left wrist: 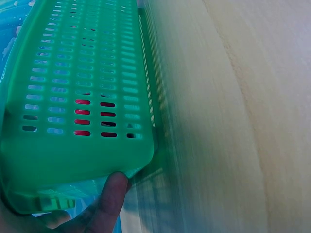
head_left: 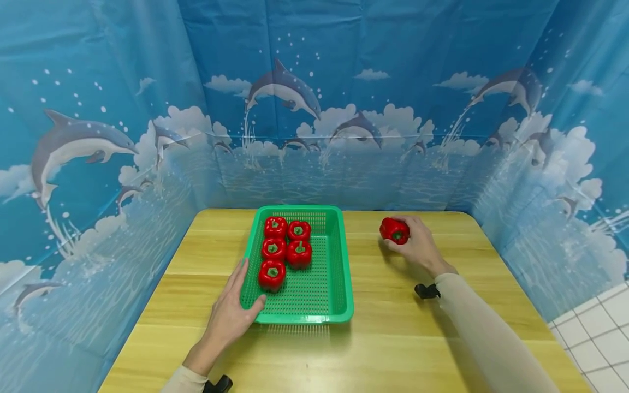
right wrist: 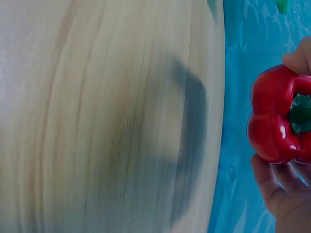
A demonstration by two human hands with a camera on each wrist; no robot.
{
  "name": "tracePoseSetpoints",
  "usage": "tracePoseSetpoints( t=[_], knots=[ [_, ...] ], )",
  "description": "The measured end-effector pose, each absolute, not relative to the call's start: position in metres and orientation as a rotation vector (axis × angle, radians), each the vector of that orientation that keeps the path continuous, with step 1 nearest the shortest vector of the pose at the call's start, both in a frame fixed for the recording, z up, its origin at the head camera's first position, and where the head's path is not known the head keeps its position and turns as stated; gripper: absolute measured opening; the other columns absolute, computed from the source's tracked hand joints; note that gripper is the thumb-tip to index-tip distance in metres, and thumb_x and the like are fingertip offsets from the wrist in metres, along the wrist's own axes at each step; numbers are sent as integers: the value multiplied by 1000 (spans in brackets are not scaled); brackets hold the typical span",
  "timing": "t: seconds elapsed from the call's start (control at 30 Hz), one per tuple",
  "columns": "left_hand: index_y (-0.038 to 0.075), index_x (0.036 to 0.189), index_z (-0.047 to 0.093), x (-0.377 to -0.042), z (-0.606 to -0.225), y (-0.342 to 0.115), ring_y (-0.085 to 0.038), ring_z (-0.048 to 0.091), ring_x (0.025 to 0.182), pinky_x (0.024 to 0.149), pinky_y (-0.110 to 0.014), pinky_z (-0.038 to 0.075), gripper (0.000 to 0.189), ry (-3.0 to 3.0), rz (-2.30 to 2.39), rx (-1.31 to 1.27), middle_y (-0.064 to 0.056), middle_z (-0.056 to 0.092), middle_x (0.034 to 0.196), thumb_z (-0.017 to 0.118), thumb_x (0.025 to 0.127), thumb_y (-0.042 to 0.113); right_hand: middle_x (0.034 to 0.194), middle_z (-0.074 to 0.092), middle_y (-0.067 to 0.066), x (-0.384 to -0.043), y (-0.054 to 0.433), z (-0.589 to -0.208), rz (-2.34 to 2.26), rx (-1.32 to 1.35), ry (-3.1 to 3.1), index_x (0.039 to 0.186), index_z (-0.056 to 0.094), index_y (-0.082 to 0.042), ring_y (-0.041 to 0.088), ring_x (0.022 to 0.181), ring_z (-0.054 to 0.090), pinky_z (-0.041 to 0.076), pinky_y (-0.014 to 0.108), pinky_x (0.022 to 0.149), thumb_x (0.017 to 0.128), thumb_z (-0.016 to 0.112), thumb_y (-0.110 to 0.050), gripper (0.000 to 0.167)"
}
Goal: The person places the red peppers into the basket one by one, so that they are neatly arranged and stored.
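My left hand (head_left: 233, 311) holds the near-left corner of a green plastic basket (head_left: 346, 262), its thumb over the near rim and fingers along the left side. In the left wrist view, a fingertip (left wrist: 115, 187) lies against the basket's slotted outer wall (left wrist: 73, 150). Several red bell peppers stand stem-up in the basket's left part, the nearest pepper (head_left: 272, 275) at front left. Off to the right, my right hand (head_left: 417, 245) grips another red bell pepper (head_left: 395, 231) between thumb and fingers. Its green stem (right wrist: 301, 114) shows in the right wrist view.
The basket stands on a pale wooden table (head_left: 383, 338). Blue dolphin-print sheeting (head_left: 334, 174) hangs behind the table and along both sides. White tiles (head_left: 599, 333) show at the lower right. The held pepper is near the table's far edge.
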State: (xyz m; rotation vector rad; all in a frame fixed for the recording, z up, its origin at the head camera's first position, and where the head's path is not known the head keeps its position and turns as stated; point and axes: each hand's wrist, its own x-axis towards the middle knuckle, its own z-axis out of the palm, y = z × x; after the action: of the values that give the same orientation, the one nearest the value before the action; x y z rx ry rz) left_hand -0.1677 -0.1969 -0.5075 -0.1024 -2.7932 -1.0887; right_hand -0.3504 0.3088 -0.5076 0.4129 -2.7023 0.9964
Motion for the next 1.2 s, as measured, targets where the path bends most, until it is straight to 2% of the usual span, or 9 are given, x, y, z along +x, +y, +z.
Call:
tracePoseSetpoints(
  t=[0.27, 0.43, 0.87, 1.2],
  knots=[
    [19, 189, 21, -168, -507, -198, -58, 49, 166, 112, -82, 58, 100, -2793, -1079, -100, -19, 26, 195, 77, 108, 36, 148, 66, 29, -340, 304, -504, 963, 472, -2697, 166, 62, -12, 52, 131, 69, 66, 72, 103, 103, 90, -29, 70],
    [18, 189, 21, -167, -507, -198, -57, 48, 167, 114, -84, 55, 99, -2792, -1087, -98, -18, 25, 195, 76, 109, 36, 150, 67, 29, -333, 299, -503, 927, 509, -2686, 168, 62, -15, 52, 132, 70, 66, 72, 103, 103, 90, -28, 72],
    [19, 189, 20, -167, -506, -198, -56, 46, 169, 120, -85, 51, 99, -2790, -1105, -89, -17, 25, 195, 76, 109, 38, 155, 64, 28, -322, 286, -493, 960, 532, -2657, 170, 56, -9, 52, 139, 67, 70, 67, 99, 97, 94, -15, 83],
    [18, 189, 20, -166, -506, -196, -56, 47, 168, 120, -84, 51, 99, -2792, -1093, -101, -19, 26, 195, 76, 109, 36, 158, 65, 27, -312, 280, -484, 931, 591, -2607, 170, 56, -5, 50, 140, 67, 67, 69, 103, 93, 96, -10, 86]
  ],
)
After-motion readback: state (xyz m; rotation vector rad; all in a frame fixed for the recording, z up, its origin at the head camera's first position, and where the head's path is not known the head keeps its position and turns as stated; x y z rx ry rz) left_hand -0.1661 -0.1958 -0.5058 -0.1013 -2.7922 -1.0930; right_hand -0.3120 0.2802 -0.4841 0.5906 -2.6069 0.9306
